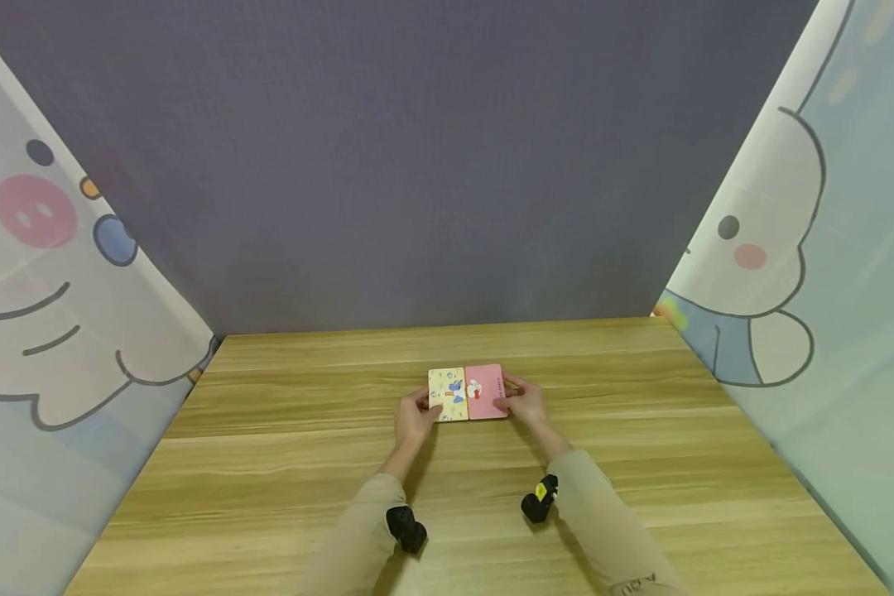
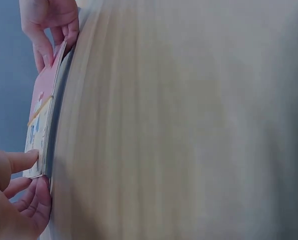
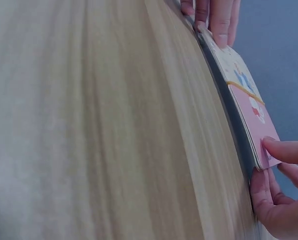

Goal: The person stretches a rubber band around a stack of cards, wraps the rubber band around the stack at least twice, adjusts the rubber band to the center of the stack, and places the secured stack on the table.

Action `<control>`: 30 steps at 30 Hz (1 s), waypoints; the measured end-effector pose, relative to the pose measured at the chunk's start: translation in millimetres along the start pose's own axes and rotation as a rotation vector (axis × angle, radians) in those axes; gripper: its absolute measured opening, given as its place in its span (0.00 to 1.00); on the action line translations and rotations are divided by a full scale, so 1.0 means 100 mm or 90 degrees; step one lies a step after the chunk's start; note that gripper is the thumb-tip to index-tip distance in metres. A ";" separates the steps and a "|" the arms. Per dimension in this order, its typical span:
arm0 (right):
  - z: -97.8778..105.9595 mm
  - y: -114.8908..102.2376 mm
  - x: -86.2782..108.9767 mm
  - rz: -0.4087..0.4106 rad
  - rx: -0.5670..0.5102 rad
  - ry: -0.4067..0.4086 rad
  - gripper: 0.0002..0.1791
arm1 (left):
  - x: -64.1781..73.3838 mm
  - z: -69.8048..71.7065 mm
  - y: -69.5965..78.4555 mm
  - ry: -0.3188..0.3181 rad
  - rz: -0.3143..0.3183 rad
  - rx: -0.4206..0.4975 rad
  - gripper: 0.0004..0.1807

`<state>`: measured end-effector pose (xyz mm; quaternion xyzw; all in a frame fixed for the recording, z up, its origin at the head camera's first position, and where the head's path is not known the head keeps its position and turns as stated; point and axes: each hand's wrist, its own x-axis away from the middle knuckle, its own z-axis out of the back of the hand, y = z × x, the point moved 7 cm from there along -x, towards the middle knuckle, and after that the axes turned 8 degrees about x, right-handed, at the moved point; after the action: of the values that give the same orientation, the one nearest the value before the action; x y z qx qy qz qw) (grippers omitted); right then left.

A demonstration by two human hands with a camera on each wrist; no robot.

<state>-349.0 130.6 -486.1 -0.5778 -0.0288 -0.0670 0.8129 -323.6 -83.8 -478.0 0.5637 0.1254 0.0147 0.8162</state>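
Observation:
A small booklet (image 1: 458, 391) has a yellow half with blue cartoon figures on the left and a pink half with a white-and-red figure on the right. Along their meeting line runs a thin orange strip (image 3: 245, 91). My left hand (image 1: 415, 416) grips the yellow half by its outer edge, thumb on top and fingers underneath. At the opposite edge my right hand (image 1: 525, 401) pinches the pink half in the same way. Both wrist views show layered page edges, with the booklet close over the table and a dark shadow beneath it.
The booklet is above the far half of a wood-grain table (image 1: 283, 463). A dark grey panel (image 1: 447, 165) rises behind the table. Cloths with cartoon animals hang at the left (image 1: 60, 273) and right (image 1: 827, 331). Each sleeved forearm carries a black wrist camera (image 1: 406, 530).

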 end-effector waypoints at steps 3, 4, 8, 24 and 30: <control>0.00 0.01 -0.01 -0.008 0.014 0.003 0.30 | -0.02 -0.01 -0.03 -0.015 0.028 -0.005 0.19; 0.01 0.01 -0.01 -0.010 0.024 0.004 0.29 | -0.03 -0.01 -0.04 -0.019 0.033 -0.011 0.20; 0.01 0.02 -0.02 -0.007 0.065 0.000 0.27 | -0.05 0.00 -0.05 -0.035 0.048 -0.022 0.20; 0.10 -0.01 0.08 0.014 -0.004 -0.083 0.23 | -0.02 0.10 -0.03 -0.085 0.055 0.020 0.16; 0.29 -0.17 0.17 0.143 0.185 -0.048 0.23 | 0.05 0.23 0.08 -0.146 -0.007 -0.025 0.20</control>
<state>-334.0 151.1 -458.6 -0.4562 -0.0039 0.0508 0.8884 -313.1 -101.3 -464.2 0.5446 0.0338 -0.0520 0.8364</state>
